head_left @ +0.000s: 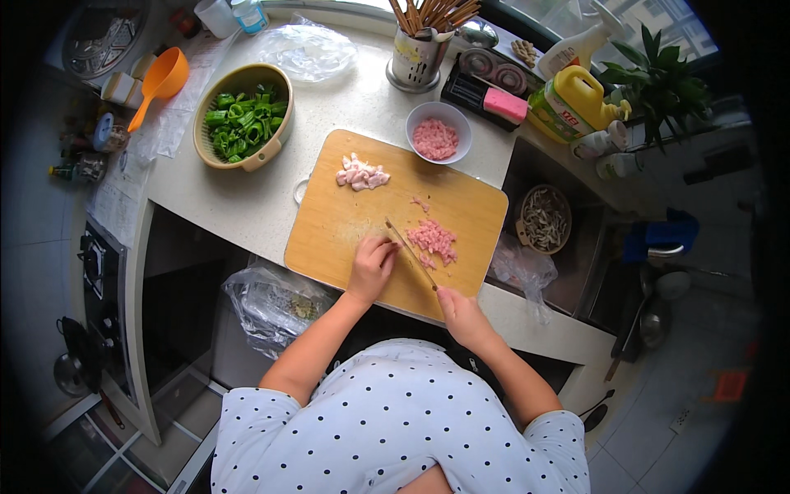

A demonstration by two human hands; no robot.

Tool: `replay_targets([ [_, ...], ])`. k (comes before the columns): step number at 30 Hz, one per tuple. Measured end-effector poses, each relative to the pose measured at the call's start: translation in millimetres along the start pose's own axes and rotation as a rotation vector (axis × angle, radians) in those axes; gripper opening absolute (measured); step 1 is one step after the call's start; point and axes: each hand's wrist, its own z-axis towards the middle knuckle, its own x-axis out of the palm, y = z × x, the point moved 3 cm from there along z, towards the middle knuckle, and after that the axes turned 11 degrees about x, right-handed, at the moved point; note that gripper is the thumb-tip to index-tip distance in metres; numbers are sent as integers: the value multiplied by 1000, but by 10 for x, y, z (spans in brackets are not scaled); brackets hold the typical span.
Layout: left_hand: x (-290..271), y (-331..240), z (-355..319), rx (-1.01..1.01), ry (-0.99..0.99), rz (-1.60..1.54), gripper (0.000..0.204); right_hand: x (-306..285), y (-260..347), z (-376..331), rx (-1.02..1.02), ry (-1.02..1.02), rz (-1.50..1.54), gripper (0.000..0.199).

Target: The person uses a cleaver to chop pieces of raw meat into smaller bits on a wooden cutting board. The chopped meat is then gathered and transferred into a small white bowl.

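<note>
My right hand [462, 315] is wrapped round the handle of a kitchen knife [411, 253], whose blade shows nearly edge-on, slanting away to the left over a wooden cutting board [329, 235]. Close against the blade's left side is my left hand [374, 265], its fingers curled down; whatever is under them is hidden. Diced pink meat [434, 239] lies just right of the knife, with a few small bits above it. Paler, fattier meat pieces [362, 173] sit near the board's far left. A white bowl [460, 118] of minced meat stands at the board's far edge.
A basket [203, 132] of cut green peppers stands at the left, near an orange ladle [164, 76]. Behind are a chopstick holder [414, 62], a pink sponge [504, 104] and a yellow bottle [568, 105]. The sink [580, 247] at right contains a bowl of greyish strips.
</note>
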Motion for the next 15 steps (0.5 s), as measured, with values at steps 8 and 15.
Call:
replay_targets([
  [8,94,92,-23,46,80,35,12,190,66,218,10,2,-21,45],
  [15,79,74,-7,16,44,6,11,279,-93,457,-56,-108,84,43],
])
